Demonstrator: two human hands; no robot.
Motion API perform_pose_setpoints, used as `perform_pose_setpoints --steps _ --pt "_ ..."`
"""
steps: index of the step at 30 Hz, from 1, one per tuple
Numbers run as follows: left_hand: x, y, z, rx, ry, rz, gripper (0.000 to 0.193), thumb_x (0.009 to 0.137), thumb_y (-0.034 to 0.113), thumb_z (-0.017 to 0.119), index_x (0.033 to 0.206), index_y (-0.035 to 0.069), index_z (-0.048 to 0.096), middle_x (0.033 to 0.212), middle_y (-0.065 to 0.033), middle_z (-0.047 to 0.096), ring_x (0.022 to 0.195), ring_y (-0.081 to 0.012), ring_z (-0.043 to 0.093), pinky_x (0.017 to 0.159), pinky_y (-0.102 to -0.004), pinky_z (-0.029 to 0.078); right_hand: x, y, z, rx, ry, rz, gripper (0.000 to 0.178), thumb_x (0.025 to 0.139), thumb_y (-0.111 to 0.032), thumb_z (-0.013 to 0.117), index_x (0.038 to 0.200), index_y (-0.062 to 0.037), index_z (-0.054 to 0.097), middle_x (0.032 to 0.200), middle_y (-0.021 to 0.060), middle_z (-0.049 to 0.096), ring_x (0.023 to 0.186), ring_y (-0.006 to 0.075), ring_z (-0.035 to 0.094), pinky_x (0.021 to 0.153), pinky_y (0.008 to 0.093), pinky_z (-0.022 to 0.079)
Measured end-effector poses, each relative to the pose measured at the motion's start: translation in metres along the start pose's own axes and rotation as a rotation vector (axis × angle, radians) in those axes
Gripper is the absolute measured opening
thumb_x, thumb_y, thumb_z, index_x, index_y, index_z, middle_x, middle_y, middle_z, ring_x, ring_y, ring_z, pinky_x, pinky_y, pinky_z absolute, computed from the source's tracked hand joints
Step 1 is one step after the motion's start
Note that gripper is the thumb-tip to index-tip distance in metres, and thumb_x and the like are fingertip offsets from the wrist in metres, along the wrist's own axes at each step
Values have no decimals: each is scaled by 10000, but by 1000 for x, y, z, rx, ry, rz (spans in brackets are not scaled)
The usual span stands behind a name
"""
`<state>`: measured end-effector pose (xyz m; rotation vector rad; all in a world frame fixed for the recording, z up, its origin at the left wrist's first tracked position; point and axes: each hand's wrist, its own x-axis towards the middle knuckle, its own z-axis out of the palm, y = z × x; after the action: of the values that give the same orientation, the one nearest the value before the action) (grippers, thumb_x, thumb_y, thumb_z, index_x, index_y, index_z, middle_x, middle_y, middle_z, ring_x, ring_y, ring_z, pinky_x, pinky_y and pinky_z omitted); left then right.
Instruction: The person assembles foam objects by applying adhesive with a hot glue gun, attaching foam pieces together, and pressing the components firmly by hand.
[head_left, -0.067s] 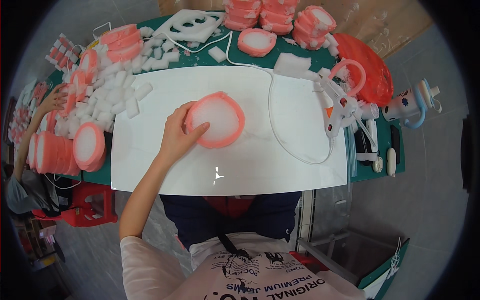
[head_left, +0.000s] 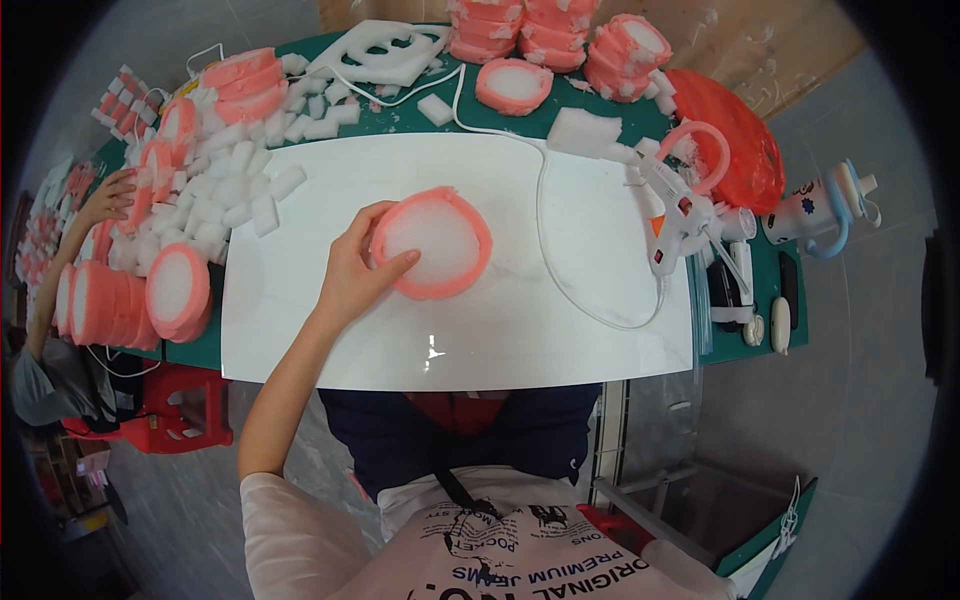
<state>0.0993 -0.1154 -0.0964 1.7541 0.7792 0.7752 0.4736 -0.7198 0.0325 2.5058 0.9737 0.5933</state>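
Observation:
My left hand (head_left: 357,262) grips the left edge of a round white foam disc (head_left: 442,240) with a pink foam rim. The thumb lies over its white face, and the other fingers pass behind the rim, partly hidden. Beneath the disc is a glossy white board (head_left: 480,350) on the table. My right hand is out of the picture. To the right of the disc, a white glue gun (head_left: 672,215) lies at the board's edge, its cord curving across the board.
Loose white foam pieces (head_left: 215,200) heap up at the left, beside a row of pink-rimmed discs (head_left: 110,305). Stacked pink foam rings (head_left: 485,28) stand at the back. A red bag (head_left: 735,140) and a cup (head_left: 800,212) sit at the right. Far left, another person's hand (head_left: 108,198) touches pink foam.

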Motion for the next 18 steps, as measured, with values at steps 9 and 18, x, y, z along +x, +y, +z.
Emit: perform_pose_setpoints --steps 9,18 --pt "1 13 -1 -129 -166 167 585 644 18 673 1173 46 426 1027 -78 515 942 -147 498 822 -249 398 -109 -257 201 51 -1327 -1043 289 747 -320 533 888 -87 630 966 135 600 926 343 552 796 442 437" --pt "6 9 5 -120 4 134 365 713 102 655 1026 12 489 924 -65 555 837 -123 524 745 -236 419 125 -288 -187 2649 663 -2004 243 846 -239 492 701 -48 531 641 102 545 556 184 507 615 307 360"
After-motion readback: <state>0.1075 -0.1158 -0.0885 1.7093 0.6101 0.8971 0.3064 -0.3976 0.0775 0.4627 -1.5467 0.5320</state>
